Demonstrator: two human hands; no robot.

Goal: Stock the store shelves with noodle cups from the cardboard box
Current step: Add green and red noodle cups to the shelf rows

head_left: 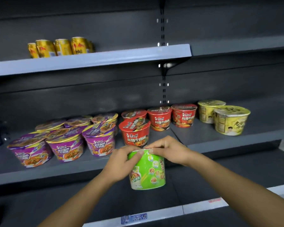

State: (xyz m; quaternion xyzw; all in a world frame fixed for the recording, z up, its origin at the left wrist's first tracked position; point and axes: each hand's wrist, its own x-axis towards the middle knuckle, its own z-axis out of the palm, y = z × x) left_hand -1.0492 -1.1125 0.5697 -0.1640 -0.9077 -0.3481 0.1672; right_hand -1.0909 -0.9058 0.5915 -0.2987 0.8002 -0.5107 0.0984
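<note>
Together, both hands [121,163] [167,150] pinch the glossy, cylindrical green noodle cup [147,171] at its rim.

Left hand [120,161] and right hand [170,149] meet, fingers [155,147] curled.

purple noodle bowls [66,148]: 6 visible | red noodle bowls [135,136]: 4 | yellow noodle bowls [229,122]: 2 | green noodle cup [147,171]: 1 | gold drink cans [62,46]: 5 visible, rear ones partly hidden | blue price tag [134,217]: 1
</note>
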